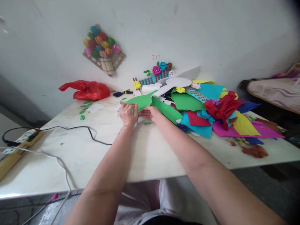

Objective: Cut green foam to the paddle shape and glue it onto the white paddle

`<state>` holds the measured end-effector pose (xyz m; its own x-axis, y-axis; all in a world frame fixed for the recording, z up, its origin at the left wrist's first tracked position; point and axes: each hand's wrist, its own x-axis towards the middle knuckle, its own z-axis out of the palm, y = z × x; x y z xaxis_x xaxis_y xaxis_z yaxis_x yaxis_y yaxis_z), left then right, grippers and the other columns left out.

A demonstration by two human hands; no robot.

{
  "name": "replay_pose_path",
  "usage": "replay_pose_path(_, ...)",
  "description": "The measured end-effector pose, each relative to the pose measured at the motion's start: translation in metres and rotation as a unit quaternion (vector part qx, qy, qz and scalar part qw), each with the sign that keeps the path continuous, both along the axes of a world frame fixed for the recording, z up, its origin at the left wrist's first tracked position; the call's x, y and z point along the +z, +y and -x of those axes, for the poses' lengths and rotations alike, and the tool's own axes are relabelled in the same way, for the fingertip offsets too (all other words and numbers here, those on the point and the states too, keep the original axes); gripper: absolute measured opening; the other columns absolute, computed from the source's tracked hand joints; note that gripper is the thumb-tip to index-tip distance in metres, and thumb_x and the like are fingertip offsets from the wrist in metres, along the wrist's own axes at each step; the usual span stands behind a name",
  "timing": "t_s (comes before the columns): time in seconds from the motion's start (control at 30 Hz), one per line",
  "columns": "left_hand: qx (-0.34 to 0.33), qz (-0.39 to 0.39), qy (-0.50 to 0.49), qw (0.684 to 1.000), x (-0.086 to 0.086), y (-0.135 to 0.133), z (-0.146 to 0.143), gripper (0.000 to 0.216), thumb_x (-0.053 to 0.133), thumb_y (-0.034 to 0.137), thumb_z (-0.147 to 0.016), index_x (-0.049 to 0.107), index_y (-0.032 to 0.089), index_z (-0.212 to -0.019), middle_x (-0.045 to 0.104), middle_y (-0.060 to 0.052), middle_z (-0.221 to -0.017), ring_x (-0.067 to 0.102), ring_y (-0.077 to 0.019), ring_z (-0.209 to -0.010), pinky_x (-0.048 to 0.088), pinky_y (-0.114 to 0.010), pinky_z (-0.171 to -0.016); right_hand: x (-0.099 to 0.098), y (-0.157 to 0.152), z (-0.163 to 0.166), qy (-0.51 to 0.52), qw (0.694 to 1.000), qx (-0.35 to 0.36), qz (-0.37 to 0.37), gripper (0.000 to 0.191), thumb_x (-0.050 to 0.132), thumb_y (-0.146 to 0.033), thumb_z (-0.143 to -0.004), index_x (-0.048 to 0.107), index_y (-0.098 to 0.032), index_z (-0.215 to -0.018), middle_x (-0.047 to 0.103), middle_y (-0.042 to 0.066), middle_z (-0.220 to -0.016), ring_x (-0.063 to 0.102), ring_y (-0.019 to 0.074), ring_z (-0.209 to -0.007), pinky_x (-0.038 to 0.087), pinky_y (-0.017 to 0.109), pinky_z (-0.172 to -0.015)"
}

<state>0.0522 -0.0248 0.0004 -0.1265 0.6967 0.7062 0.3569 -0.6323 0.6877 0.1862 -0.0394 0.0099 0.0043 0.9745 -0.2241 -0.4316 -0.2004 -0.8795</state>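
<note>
A green paper sheet (142, 100) with a rounded edge lies at the far middle of the table. My left hand (128, 114) is closed on its near left edge, the thumb on the right side. Beside it, my right hand (151, 114) has its fingers stretched out to the left along the sheet's near edge; its thumb is not clearly visible. Close to the left fingertips sits a small white crumpled piece (117, 107). Another green paper piece (167, 110) runs past the right wrist.
Coloured paper and crepe (248, 123) pile up on the right. At the back left are a red plastic bag (91, 90), dark-handled scissors (118, 93) and green paper leaves (82, 117). A power strip (22, 142) with cables lies left. Paper flowers (103, 43) hang on the wall.
</note>
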Motion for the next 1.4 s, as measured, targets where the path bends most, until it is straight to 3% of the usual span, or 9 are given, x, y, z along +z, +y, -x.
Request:
replay_pose_path(0.1,0.055,0.047,0.033,0.997,0.002,-0.006,-0.005,0.044,0.065,0.037,-0.076,0.039,0.021,-0.043,0.052,-0.007,-0.054,0.059,-0.0238,-0.083,0.038,-0.029,-0.071,-0.001,0.003,-0.001,0.026,1.0,-0.001,0.004,0.02,0.046,-0.007,-0.081,0.059,-0.011,-0.066,0.068,0.007,-0.057,0.065,0.0147,-0.053,0.05,0.023,-0.047)
replay_pose_path(0.17,0.053,0.069,0.061,0.994,0.0,-0.008,-0.01,0.05,0.061,0.042,-0.077,0.036,0.021,-0.04,0.043,-0.003,-0.043,0.058,-0.0215,-0.07,0.035,-0.028,-0.065,-0.002,0.006,-0.003,0.036,0.999,0.002,0.001,0.02,0.046,-0.006,-0.08,0.058,-0.012,-0.065,0.067,0.006,-0.056,0.065,0.0143,-0.053,0.05,0.023,-0.048)
replay_pose_path(0.27,0.03,0.104,0.057,0.992,-0.005,-0.011,-0.018,0.051,0.058,0.049,-0.078,0.043,0.021,-0.038,0.04,-0.002,-0.037,0.056,-0.02,-0.059,0.034,-0.028,-0.06,-0.004,0.009,-0.005,0.044,0.999,0.0,-0.009,0.019,0.046,-0.008,-0.079,0.057,-0.013,-0.064,0.066,0.004,-0.054,0.062,0.013,-0.051,0.049,0.022,-0.047)
replay_pose_path(0.4,-0.05,0.198,0.007,0.979,-0.012,-0.013,-0.026,0.053,0.054,0.058,-0.078,0.054,0.019,-0.042,0.045,-0.003,-0.036,0.054,-0.0183,-0.049,0.036,-0.028,-0.053,-0.004,0.01,-0.008,0.033,0.999,-0.017,-0.009,0.02,0.048,-0.011,-0.079,0.056,-0.014,-0.061,0.063,0.001,-0.05,0.056,0.0098,-0.042,0.042,0.02,-0.04)
replay_pose_path(0.53,-0.102,0.302,-0.147,0.936,-0.015,-0.009,-0.029,0.052,0.056,0.064,-0.074,0.058,0.017,-0.053,0.05,-0.002,-0.04,0.045,-0.0123,-0.036,0.032,-0.026,-0.043,-0.003,0.009,-0.007,0.019,0.999,-0.038,-0.014,0.02,0.051,-0.012,-0.077,0.055,-0.013,-0.057,0.059,-0.002,-0.045,0.044,0.0048,-0.033,0.026,0.016,-0.031)
replay_pose_path(0.63,-0.126,0.308,-0.288,0.898,-0.016,-0.003,-0.026,0.045,0.06,0.059,-0.073,0.055,0.017,-0.06,0.053,0.0,-0.045,0.042,-0.0083,-0.035,0.029,-0.023,-0.039,-0.003,0.009,-0.004,0.013,0.999,-0.028,-0.015,0.021,0.052,-0.011,-0.076,0.054,-0.014,-0.055,0.056,-0.002,-0.042,0.04,0.0038,-0.031,0.02,0.015,-0.03)
replay_pose_path(0.73,-0.157,0.29,-0.368,0.869,-0.016,0.002,-0.021,0.037,0.064,0.046,-0.074,0.049,0.016,-0.058,0.054,0.001,-0.047,0.043,-0.0063,-0.036,0.03,-0.02,-0.039,-0.003,0.008,-0.001,-0.008,1.0,-0.005,-0.017,0.02,0.053,-0.011,-0.076,0.055,-0.013,-0.057,0.059,-0.001,-0.045,0.04,0.0036,-0.033,0.02,0.015,-0.03)
replay_pose_path(1.0,-0.175,0.319,-0.419,0.832,-0.007,-0.001,-0.013,0.022,0.057,0.025,-0.08,0.051,0.014,-0.062,0.056,-0.001,-0.046,0.047,-0.0069,-0.035,0.035,-0.017,-0.038,-0.006,0.009,-0.007,-0.028,0.998,0.039,-0.027,0.017,0.051,-0.011,-0.08,0.06,-0.011,-0.066,0.068,0.003,-0.058,0.047,0.0052,-0.039,0.026,0.015,-0.033)
replay_pose_path(1.4,-0.145,0.359,-0.445,0.808,-0.001,-0.001,-0.01,0.019,0.05,0.017,-0.083,0.051,0.013,-0.064,0.054,-0.001,-0.045,0.045,-0.0073,-0.032,0.036,-0.015,-0.034,-0.008,0.007,-0.007,-0.035,0.998,0.028,-0.053,0.014,0.056,-0.011,-0.08,0.06,-0.012,-0.067,0.068,0.003,-0.059,0.049,0.0053,-0.039,0.03,0.014,-0.032)
